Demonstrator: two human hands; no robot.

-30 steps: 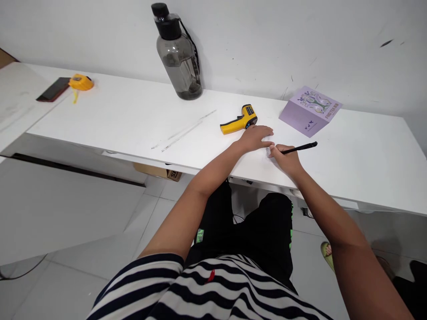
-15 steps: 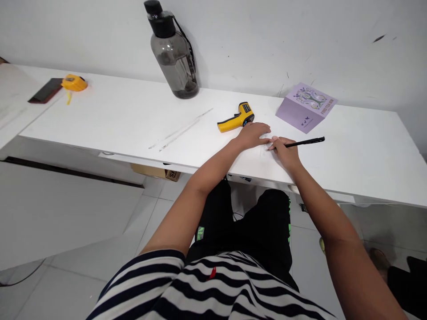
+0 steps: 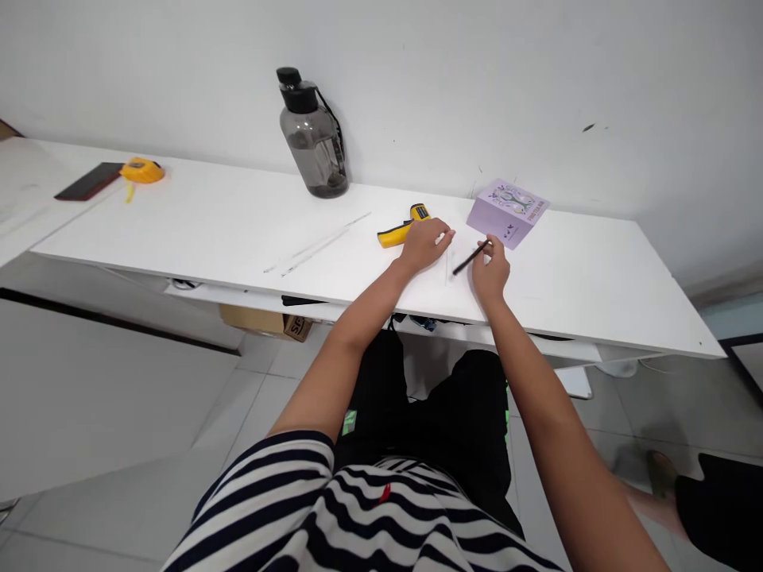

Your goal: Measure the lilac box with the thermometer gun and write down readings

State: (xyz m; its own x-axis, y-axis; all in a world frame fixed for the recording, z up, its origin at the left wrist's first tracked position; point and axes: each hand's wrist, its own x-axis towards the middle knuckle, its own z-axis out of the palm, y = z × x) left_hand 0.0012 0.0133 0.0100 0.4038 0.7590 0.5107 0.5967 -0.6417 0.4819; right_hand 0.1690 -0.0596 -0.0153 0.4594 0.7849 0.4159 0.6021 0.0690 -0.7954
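My right hand is closed on a black pen, with its fingers near the pen's upper right end. The other end slants down left toward the white tabletop. To the left, my left hand rests on the table, fingers slightly bent and thumb apart. It partly covers the front of a yellow-and-black gun-shaped infrared thermometer. Between the hands are faint, thin marks or an edge on the white surface; I cannot tell which. Just beyond my right hand lies a folded purple card with a printed tree.
A grey see-through water bottle with a black lid stands against the wall. At the far left are a yellow tape measure and a dark flat case. A cardboard box sits under the table. Another person's leg shows lower right.
My right hand has turned the pen, which pointed out to the right before and now slants down left. My left hand has drawn slightly away from the right one. The view has shifted.
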